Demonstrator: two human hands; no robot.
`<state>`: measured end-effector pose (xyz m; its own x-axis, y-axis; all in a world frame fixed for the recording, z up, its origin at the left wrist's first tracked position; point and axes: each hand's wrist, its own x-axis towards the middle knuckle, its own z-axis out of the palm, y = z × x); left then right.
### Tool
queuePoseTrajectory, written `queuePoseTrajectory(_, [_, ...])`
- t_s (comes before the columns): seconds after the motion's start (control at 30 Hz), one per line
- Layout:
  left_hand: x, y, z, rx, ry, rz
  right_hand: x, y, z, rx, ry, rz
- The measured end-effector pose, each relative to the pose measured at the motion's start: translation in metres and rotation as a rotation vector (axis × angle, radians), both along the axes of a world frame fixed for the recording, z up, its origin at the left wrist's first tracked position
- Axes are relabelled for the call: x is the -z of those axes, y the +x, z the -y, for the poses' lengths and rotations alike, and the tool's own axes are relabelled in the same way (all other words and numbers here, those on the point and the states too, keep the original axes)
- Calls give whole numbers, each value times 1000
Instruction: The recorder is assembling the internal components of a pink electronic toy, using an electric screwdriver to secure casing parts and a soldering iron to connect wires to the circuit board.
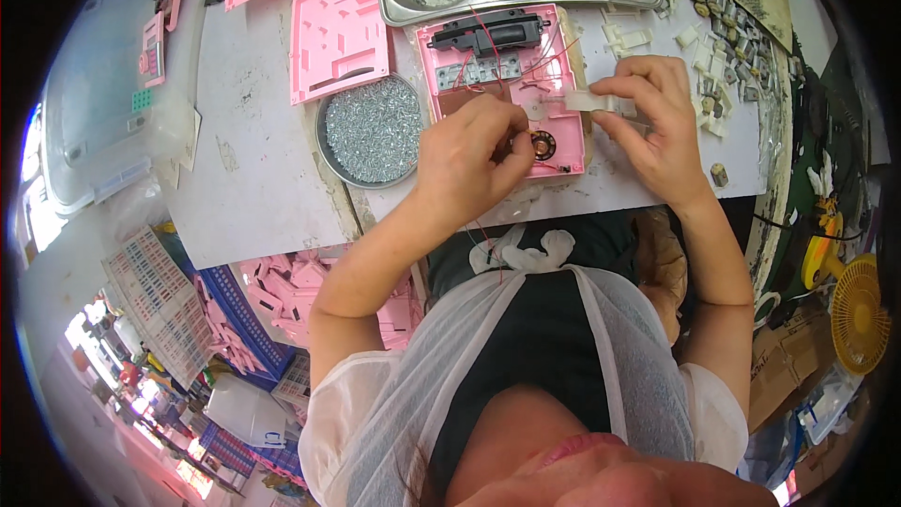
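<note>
A pink plastic housing [569, 136] lies on the table in front of me. Inside it sit a black mechanism [497, 35], a grey plate [496, 69] and a round black part with a copper-coloured ring [543, 145]. Thin red wires run across them. My left hand [477, 155] reaches over the housing's left side, its thumb and fingers pinched together beside the round part; what they hold is hidden. Between thumb and fingers of my right hand [660, 122] is a translucent white plastic piece [589, 101], held over the housing's right edge.
A round dish of small screws [373, 130] stands to the left, below a pink panel [338, 33]. Behind is a metal tray [521, 5] with springs. Metal and white parts [723, 47] lie scattered at the right. A yellow fan [859, 314] stands at far right.
</note>
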<state>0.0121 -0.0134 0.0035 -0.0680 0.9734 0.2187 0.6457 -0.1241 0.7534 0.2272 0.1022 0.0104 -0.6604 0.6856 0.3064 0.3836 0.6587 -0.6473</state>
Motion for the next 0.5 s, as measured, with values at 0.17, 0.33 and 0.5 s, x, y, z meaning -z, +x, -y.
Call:
queuePoseTrajectory(0.17, [9,-6,9,11,105,11,7,-15,-4,-121,47,-5])
queuePoseTrajectory(0.33, [13,-10,9,45,148,-6,14,-17,-13,-244,104,-28])
queuePoseTrajectory(0.5, [10,-9,8,47,108,1,26,-18,-17,-264,-70,-115])
